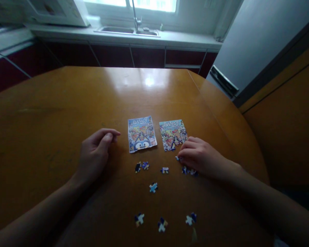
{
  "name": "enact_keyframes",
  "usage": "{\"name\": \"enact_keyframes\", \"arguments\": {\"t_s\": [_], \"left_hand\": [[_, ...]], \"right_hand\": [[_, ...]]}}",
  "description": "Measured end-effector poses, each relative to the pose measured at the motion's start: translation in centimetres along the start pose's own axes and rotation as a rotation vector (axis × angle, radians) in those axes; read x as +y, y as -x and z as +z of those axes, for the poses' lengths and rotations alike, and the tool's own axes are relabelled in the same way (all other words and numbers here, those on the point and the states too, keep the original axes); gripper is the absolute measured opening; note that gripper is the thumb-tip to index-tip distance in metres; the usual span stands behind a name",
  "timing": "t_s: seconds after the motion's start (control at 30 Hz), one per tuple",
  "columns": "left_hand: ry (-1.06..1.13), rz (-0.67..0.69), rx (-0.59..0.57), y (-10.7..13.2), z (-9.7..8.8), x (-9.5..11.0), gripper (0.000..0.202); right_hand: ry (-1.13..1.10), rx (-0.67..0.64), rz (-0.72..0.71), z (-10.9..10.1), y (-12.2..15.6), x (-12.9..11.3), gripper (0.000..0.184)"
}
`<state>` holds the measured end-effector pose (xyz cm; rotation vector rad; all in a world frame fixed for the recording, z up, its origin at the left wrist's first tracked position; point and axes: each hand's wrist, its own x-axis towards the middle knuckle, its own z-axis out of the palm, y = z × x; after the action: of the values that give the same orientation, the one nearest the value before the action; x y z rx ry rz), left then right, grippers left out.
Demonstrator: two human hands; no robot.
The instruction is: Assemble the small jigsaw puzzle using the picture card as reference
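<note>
My right hand (199, 155) pinches a small jigsaw puzzle piece (177, 158) just below a partly assembled jigsaw puzzle (173, 133). That puzzle has a ragged lower edge and a crowded, colourful picture with lettering on top. To its left lies a creased paper sheet (141, 132) with a matching picture. My left hand (96, 147) rests on the table left of the sheet, fingers curled and pressed together; whatever they hold, if anything, is hidden. Loose pieces lie nearby: a dark one (138, 167), a purple one (145, 165), and a whitish one (165, 170). Others sit partly under my right hand.
More loose pieces lie nearer to me, among them a light blue piece (153, 187) and a white-and-navy piece (191, 219). The wooden table (67, 99) has a rounded edge. Beyond it are a counter with a sink (118, 30) and, on the right, a fridge (260, 41).
</note>
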<state>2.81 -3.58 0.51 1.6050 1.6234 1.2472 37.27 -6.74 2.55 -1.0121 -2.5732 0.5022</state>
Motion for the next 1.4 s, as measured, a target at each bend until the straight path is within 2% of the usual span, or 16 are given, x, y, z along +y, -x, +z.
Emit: {"name": "enact_keyframes", "arguments": {"t_s": [0.1,0.23,0.47,0.67,0.93,1.0,1.1,1.17,1.3,1.4], "left_hand": [[-0.003,-0.005,0.000,0.0,-0.1,-0.1,0.020],[0.000,-0.005,0.001,0.0,-0.1,-0.1,0.020],[0.004,0.012,-0.008,0.0,0.1,0.2,0.020],[-0.023,0.010,-0.008,0.1,0.0,0.4,0.021],[-0.069,0.030,-0.030,0.1,-0.1,0.6,0.022],[-0.104,0.120,-0.057,0.4,0.0,0.8,0.021],[-0.201,0.422,-0.192,1.1,0.2,1.9,0.015],[-0.271,0.590,-0.295,1.6,0.4,3.1,0.016],[-0.399,0.719,-0.460,2.0,1.7,5.3,0.026],[-0.473,0.813,-0.547,1.5,3.8,6.2,0.032]], "right_hand": [[0.033,0.006,-0.016,0.6,-0.2,-0.3,0.021],[-0.024,0.032,-0.019,0.7,-0.3,-0.2,0.016],[-0.046,0.199,-0.017,0.5,-0.8,2.1,0.014],[0.025,0.126,-0.057,0.8,-1.6,2.5,0.018],[0.098,0.126,-0.084,0.7,-1.5,2.4,0.020],[0.100,0.118,-0.077,0.6,-1.5,2.3,0.020],[0.065,0.125,-0.062,0.4,-1.4,2.2,0.019],[0.013,0.176,-0.043,0.1,-1.4,2.3,0.017],[-0.042,0.287,0.007,-0.5,-1.1,2.6,0.020],[-0.043,0.251,0.022,-0.6,-0.8,2.7,0.027]]}}
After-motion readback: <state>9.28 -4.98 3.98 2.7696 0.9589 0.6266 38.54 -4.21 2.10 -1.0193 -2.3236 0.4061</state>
